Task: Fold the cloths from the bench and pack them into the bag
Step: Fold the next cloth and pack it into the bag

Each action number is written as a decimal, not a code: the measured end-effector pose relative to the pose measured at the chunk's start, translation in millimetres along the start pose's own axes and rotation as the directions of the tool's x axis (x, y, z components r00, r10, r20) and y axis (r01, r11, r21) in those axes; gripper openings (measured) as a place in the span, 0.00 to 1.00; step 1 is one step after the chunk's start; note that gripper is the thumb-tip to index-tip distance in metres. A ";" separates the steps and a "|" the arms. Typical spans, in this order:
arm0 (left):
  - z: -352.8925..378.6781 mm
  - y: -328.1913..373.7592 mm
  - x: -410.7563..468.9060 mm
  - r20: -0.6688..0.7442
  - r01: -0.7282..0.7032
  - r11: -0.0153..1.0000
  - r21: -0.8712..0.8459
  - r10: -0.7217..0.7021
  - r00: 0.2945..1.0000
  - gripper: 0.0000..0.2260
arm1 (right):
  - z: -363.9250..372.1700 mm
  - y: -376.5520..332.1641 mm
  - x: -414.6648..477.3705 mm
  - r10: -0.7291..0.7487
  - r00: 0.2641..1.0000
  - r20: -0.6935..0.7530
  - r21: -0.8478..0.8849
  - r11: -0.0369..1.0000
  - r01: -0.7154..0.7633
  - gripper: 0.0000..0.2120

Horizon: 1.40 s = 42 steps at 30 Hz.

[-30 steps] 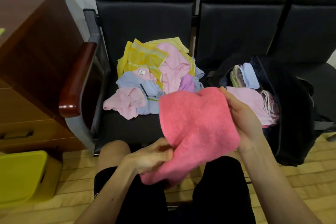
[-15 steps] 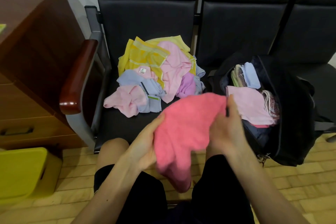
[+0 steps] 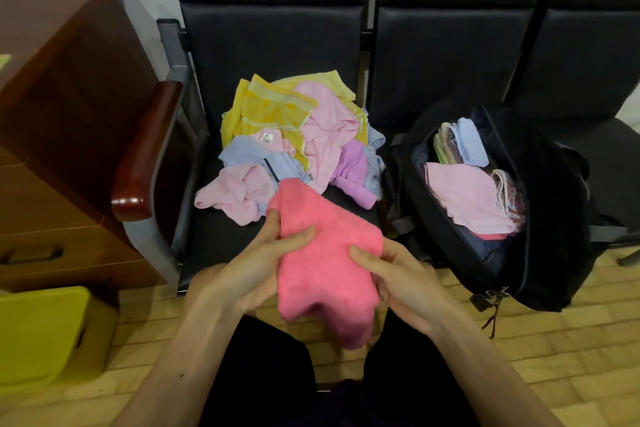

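At the far left a yellow box [image 3: 41,333] stands on the wooden floor [image 3: 554,357], below a brown wooden cabinet [image 3: 69,114] that runs along the bench's left end. Just right of the cabinet is the bench's glossy brown armrest [image 3: 145,149]. On the left seat of the black bench [image 3: 277,45], a loose pile of cloths [image 3: 294,146] lies unfolded in the middle of the cushion: yellow ones toward the backrest, pale pink, light blue and lilac ones spilling toward the front edge. In front of that edge, above the person's knees, a coral pink cloth [image 3: 322,260] is held up between both hands, doubled over, with its lower end hanging down between the legs. The left hand [image 3: 249,270] grips the cloth's left side: its fingers [image 3: 273,222] are curled along the edge and the thumb lies on top of the fabric. The right hand [image 3: 405,281] grips the right side, with the thumb pressed onto the cloth's upper face and the other fingers curled underneath, mostly hidden by the cloth. The upper corner of the coral cloth overlaps the front of the pile in this view; whether they touch cannot be told. Further right, a black bag [image 3: 554,218] sits unzipped at the front edge of the next seat, well apart from the hands. Inside it lie folded cloths: a pale pink one [image 3: 464,198] across the middle and a light blue one [image 3: 471,142] toward the back.
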<state>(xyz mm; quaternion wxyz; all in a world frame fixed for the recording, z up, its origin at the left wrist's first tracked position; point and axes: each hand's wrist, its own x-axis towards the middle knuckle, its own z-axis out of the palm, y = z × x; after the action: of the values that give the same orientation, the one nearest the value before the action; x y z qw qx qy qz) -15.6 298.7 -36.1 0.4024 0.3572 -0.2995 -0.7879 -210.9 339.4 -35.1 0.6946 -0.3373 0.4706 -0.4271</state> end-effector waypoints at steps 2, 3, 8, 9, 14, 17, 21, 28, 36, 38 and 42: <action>-2.9 1.9 -3.1 -0.025 0.002 0.995 0.105 0.001 1.000 0.26 | 2.1 -2.1 -1.5 -0.051 0.999 0.010 -0.090 0.995 0.052 0.15; -6.0 2.0 -3.9 -0.043 0.026 0.986 0.167 -0.019 0.999 0.29 | 1.7 -4.1 -1.8 -0.076 0.997 0.011 -0.130 0.989 0.077 0.16; -23.3 7.8 -8.0 -0.128 0.287 0.940 0.184 -0.267 0.955 0.25 | -7.2 -16.2 -5.3 -0.082 0.995 -0.055 -0.265 0.962 0.065 0.08; -24.4 10.2 -8.4 -0.128 0.317 0.941 0.117 -0.302 0.945 0.18 | -8.5 -18.6 -4.6 -0.081 0.992 -0.092 -0.254 0.966 0.055 0.07; -7.5 35.1 -0.3 -0.114 0.135 0.990 -0.031 -0.138 0.984 0.22 | -4.7 -49.5 -2.4 -0.234 0.956 -0.178 -0.241 0.952 0.188 0.08; 8.2 54.7 -4.1 -0.090 -0.060 0.996 0.066 0.066 0.994 0.33 | 1.3 -79.0 -7.0 -0.349 0.932 -0.098 -0.350 0.889 0.296 0.10; 29.3 88.3 -14.3 0.000 -0.235 0.887 0.397 0.256 0.967 0.30 | 1.2 -115.8 -12.5 -0.482 0.876 -0.026 -0.483 0.773 0.411 0.06; 56.9 130.1 -23.7 0.040 -0.313 0.649 0.694 0.399 0.916 0.26 | 0.6 -141.3 -18.1 -0.629 0.777 0.029 -0.546 0.641 0.540 0.04; 59.0 127.4 2.9 -0.012 -0.367 0.512 0.777 0.594 0.804 0.17 | 4.9 -131.4 -4.8 -0.481 0.836 -0.266 -0.288 0.867 0.407 0.24; 51.9 123.2 11.3 -0.004 -0.356 0.474 0.806 0.605 0.796 0.19 | 0.2 -122.9 3.2 -0.554 0.772 -0.312 -0.355 0.821 0.446 0.24; 42.9 113.1 17.2 0.016 -0.311 0.390 0.867 0.602 0.798 0.22 | -7.9 -118.0 3.3 -0.622 0.755 -0.208 -0.428 0.752 0.502 0.18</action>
<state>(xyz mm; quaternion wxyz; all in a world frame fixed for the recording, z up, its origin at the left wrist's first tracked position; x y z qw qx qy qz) -9.9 235.8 68.5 0.4245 0.5212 -0.6595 -0.3365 -250.3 287.7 63.8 0.3688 -0.5030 0.5238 -0.5802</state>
